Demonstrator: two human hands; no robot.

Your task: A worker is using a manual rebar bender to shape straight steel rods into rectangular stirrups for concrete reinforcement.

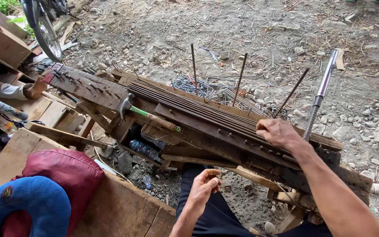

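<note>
My right hand point(277, 132) rests on the near end of a bundle of thin steel rods point(189, 107) that lies along a dark wooden bench point(224, 142), next to a metal lever pipe point(321, 94) rising from the bench. Whether it grips the lever's lower end is hidden. My left hand point(205, 184) hovers below the bench over my dark trousers, fingers curled with nothing visible in them. A claw hammer point(148, 116) with a green-and-wood handle lies on the bench's left part. Three upright steel rods point(240, 79) stick up behind the bundle.
Bent wire stirrups point(202, 85) are piled on gravel behind the bench. A plastic bottle point(143, 149) lies under it. A red cushion point(64, 173) and blue pillow point(25, 206) sit on a wooden crate point(119, 206) at left. A motorcycle wheel point(47, 33) stands top left.
</note>
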